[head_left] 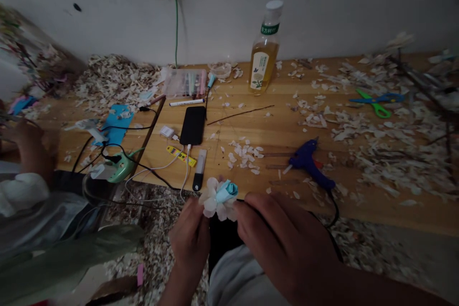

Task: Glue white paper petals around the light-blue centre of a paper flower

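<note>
Between my two hands, at the near edge of the table, is a handmade flower (217, 197) with whitish petals and a rolled blue paper centre. My left hand (191, 229) is closed below its left side, with the gripped part hidden behind the fingers. My right hand (276, 234) pinches at the right edge of the petals, thumb and forefinger together. Just beyond the flower, loose pale petals (244, 155) lie on the wood. A blue glue gun (310, 162) rests to the right, its nozzle pointing away from me.
Past the hands lie a black phone (192, 125), a utility knife (200, 169) and a thin twig (240, 114). A tea bottle (264, 52) stands by the wall. Scissors (376, 100) lie among petals at right. On the left, a co-worker's hand (25, 138) is near a white glue gun (89, 129) and cables.
</note>
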{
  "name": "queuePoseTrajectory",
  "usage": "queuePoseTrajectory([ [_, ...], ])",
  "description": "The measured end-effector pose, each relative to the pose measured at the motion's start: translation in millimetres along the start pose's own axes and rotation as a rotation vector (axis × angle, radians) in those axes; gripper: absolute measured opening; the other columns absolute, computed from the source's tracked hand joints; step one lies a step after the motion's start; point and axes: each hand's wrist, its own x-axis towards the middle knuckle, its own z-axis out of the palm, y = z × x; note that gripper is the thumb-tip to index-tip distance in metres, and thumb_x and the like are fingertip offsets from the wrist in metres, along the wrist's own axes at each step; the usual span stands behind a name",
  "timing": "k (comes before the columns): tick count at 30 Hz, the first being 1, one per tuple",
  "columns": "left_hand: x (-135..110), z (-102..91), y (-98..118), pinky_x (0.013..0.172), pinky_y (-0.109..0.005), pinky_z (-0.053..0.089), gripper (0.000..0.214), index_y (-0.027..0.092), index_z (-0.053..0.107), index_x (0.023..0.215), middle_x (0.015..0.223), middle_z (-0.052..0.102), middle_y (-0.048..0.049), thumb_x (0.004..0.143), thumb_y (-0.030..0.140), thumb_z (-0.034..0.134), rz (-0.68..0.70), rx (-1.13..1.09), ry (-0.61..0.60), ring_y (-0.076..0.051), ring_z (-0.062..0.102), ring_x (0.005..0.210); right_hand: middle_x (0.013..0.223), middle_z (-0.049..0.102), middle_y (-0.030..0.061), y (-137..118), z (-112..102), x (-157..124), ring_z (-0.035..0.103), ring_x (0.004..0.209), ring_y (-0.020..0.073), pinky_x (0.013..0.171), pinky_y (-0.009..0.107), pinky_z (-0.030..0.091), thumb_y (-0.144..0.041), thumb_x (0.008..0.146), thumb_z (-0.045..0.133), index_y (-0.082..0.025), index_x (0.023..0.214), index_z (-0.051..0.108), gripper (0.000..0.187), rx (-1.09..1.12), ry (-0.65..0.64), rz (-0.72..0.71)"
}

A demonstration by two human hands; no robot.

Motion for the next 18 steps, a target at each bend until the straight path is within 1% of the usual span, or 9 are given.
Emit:
queuePoseTrajectory([
  [3,-1.8,0.8,0.8,0.083,-0.023,0.056,0.025,0.020,0.070,0.101,0.090,0.078,-0.0037,0.088,0.006,0.053,-0.027,0.006,0.003,-0.016,0.074,0.086,0.092,0.072,0.0104,-1.6,0.5,0.1,0.065,0.076,0.0221,0.061,0.038,0.053,-0.016,0.095,0.052,-0.011,0.103,0.069,0.020,-0.001,-0.003,0.004],
  [6,-3.0,1.7,1.0,0.090,-0.026,0.056,0.026,0.021,0.070,0.102,0.093,0.078,-0.0029,0.088,0.006,0.054,-0.014,0.009,0.020,-0.017,0.074,0.089,0.092,0.072,0.0098,-2.8,-0.2,1.1,0.064,0.075,0.0216,0.062,0.037,0.053,-0.015,0.095,0.052,-0.011,0.104,0.070,0.020,0.004,0.011,-0.014],
  [9,-3.7,2.2,0.4,0.093,-0.025,0.055,0.026,0.021,0.069,0.103,0.095,0.078,-0.0020,0.088,0.006,0.055,-0.001,0.004,0.035,-0.016,0.074,0.092,0.094,0.073,0.0098,-3.4,-1.4,2.0,0.065,0.075,0.0217,0.062,0.037,0.054,-0.015,0.094,0.053,-0.010,0.106,0.070,0.022,0.025,0.018,-0.030],
  [12,-4.9,2.4,-0.7,0.094,-0.024,0.054,0.027,0.022,0.068,0.105,0.096,0.078,-0.0015,0.088,0.005,0.056,-0.014,-0.022,0.021,-0.016,0.074,0.092,0.098,0.074,0.0091,-3.9,-2.4,1.8,0.066,0.076,0.0213,0.064,0.037,0.055,-0.016,0.094,0.053,-0.011,0.108,0.070,0.022,0.052,0.011,-0.021],
  [15,-6.5,2.3,-2.1,0.091,-0.025,0.055,0.026,0.022,0.069,0.102,0.092,0.078,-0.0011,0.088,0.005,0.055,-0.015,-0.044,0.015,-0.016,0.074,0.088,0.099,0.074,0.0079,-4.9,-3.8,1.1,0.066,0.078,0.0210,0.068,0.037,0.056,-0.016,0.095,0.053,-0.013,0.109,0.070,0.023,0.073,0.000,0.003],
  [18,-8.7,1.8,-3.7,0.085,-0.023,0.056,0.026,0.021,0.069,0.102,0.093,0.077,-0.0022,0.087,0.005,0.055,-0.027,-0.042,0.016,-0.016,0.073,0.089,0.099,0.074,0.0077,-5.3,-5.9,0.7,0.067,0.079,0.0208,0.069,0.037,0.057,-0.016,0.097,0.046,-0.014,0.109,0.071,0.027,0.078,-0.018,0.022],
])
